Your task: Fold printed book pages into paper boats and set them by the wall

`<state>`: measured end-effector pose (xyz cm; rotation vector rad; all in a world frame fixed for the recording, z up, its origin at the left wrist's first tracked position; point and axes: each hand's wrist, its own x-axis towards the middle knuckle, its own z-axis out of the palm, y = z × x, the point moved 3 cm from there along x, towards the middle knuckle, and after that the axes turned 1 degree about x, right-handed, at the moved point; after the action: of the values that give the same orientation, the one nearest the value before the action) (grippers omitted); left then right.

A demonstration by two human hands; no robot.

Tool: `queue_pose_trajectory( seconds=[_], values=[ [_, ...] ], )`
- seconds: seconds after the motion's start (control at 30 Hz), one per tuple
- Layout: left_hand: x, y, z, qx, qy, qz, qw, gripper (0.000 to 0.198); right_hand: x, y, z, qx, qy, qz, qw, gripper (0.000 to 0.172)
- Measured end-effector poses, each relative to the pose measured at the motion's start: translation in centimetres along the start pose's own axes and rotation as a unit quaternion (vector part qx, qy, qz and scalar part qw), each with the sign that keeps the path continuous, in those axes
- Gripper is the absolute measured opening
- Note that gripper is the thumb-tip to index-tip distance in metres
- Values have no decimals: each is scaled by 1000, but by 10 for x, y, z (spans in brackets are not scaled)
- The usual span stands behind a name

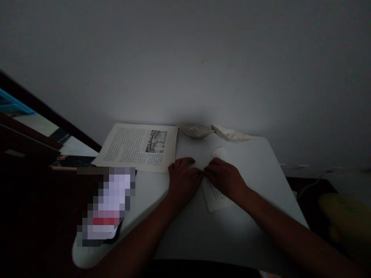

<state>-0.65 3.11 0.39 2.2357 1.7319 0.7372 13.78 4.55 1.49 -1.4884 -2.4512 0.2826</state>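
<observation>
A piece of printed paper [216,197], seemingly folded, lies on the white table between my two hands. My left hand [184,181] is at its left edge, with the thumb and a finger closed at that edge and the other fingers bent over the table. From the right, my right hand [226,177] covers the middle of the paper, its fingertips pinched together and almost touching the left hand's. The dim light and the fingers hide the exact spot where they grip.
A printed page with a picture [136,146] lies at the back left. Two folded paper pieces [195,131] [232,134] rest along the wall. A blurred-out phone [108,204] is on the left part of the table [255,166]. A yellowish object [348,216] is at the right.
</observation>
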Motion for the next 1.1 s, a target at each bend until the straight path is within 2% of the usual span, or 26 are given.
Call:
queue_pose_trajectory(
  seconds=[0.2, 0.4, 0.63, 0.73, 0.8, 0.9, 1.0, 1.1],
  values=[
    [0, 0, 0, 4, -2, -1, 1000, 5, 16, 10, 0, -3, 0, 56, 998, 18],
    [0, 0, -1, -2, -2, -4, 1000, 5, 28, 29, 0, 6, 26, 64, 998, 21],
    [1, -1, 0, -3, -10, -6, 1000, 6, 40, 53, -3, 3, 84, 50, 995, 17],
    [0, -1, -1, -5, -7, -7, 1000, 7, 26, 41, -2, -6, 96, 12, 995, 19],
    [0, -1, -1, -7, -6, -6, 1000, 7, 7, 23, 1, -6, 109, -41, 993, 21],
    [0, 0, -1, -9, -7, -2, 1000, 7, -23, -4, 10, -16, 92, -122, 988, 23],
    [-1, 0, -1, -8, -3, -3, 1000, 6, -36, -12, 14, -57, 95, -103, 989, 29],
    [-1, 0, -1, -4, 0, -5, 1000, 5, -30, -7, 12, -100, 89, -61, 989, 35]
  ],
)
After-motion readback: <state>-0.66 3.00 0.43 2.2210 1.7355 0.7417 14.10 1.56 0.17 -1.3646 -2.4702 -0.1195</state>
